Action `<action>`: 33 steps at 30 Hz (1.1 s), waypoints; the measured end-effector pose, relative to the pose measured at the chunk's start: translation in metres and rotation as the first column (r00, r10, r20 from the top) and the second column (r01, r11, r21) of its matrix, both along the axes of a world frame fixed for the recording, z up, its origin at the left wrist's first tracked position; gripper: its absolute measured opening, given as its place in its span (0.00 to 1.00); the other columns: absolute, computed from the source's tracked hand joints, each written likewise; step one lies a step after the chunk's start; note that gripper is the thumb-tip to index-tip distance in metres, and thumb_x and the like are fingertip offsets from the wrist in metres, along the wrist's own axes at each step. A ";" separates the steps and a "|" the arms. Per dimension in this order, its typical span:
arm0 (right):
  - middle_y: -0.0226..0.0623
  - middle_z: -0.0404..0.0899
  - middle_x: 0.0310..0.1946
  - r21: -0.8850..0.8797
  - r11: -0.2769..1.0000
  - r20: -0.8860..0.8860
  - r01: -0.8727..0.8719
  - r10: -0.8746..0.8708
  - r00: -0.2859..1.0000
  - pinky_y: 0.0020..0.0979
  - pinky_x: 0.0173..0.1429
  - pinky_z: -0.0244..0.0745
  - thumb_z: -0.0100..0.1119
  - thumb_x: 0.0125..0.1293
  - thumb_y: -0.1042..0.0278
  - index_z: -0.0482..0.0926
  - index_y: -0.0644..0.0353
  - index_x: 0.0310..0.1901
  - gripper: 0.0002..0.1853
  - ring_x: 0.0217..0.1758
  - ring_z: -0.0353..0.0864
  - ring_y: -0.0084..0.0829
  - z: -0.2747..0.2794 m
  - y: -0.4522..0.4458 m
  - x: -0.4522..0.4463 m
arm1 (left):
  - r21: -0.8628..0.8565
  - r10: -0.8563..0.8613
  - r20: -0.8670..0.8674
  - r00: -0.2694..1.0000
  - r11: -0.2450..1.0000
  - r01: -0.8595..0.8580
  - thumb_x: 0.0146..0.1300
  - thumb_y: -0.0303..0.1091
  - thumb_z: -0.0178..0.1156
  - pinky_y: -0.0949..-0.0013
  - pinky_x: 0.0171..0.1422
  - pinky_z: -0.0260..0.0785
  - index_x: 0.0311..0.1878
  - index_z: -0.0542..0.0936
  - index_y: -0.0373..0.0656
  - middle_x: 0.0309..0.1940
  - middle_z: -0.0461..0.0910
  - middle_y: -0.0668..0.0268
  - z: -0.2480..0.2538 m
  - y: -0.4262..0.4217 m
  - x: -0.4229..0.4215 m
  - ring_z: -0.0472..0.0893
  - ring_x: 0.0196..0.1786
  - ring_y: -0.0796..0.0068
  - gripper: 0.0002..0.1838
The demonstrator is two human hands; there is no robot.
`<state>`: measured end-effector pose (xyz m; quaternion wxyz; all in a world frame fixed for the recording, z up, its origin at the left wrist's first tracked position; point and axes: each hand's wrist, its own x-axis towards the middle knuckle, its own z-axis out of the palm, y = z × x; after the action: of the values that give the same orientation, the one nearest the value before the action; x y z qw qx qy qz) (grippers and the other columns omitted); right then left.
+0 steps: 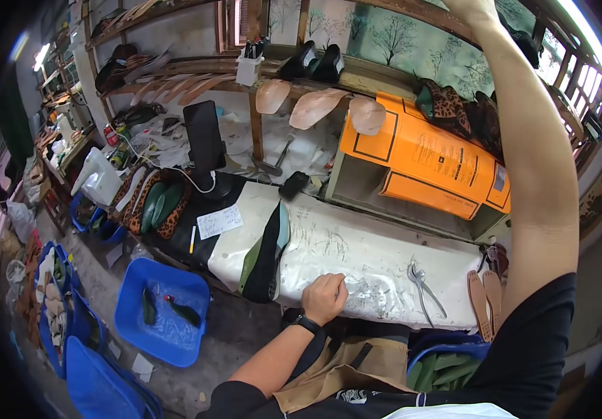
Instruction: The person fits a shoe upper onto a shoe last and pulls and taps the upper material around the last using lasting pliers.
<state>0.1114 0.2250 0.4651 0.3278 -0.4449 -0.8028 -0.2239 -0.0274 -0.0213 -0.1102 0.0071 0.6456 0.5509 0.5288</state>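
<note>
My left hand (324,299) rests in a loose fist at the front edge of the white-covered workbench (336,237), and nothing shows in it. Left of it lies a black shoe piece with a green and pale-blue inside (267,255), apart from the hand. To the right are metal pincers (423,288) with their handles spread. My right hand (472,10) is raised high at the top edge, by the wooden shelf rail. Its fingers are cut off by the frame, so what it touches is hidden.
An orange box (434,157) sits over a grey cubby at the back right. A phone (204,136) stands on a holder, with a hammer (276,160) beyond. Brown insoles (480,304) lie at the right. Blue tubs (161,307) stand on the floor; one at my knees holds green pieces.
</note>
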 end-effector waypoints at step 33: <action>0.54 0.80 0.56 -0.546 0.758 0.004 0.357 -0.424 0.906 0.50 0.64 0.76 0.64 0.70 0.51 0.81 0.60 0.63 0.27 0.57 0.79 0.58 -0.558 -0.237 0.193 | -0.790 0.143 -0.219 0.965 0.554 -0.261 0.61 0.53 0.65 0.50 0.66 0.76 0.62 0.78 0.27 0.56 0.84 0.40 0.080 0.103 -0.161 0.84 0.57 0.39 0.37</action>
<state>0.3046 -0.0120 -0.0924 0.1842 -0.6885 -0.7009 -0.0274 -0.1886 0.0814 -0.0305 0.2056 0.5351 0.8012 0.1717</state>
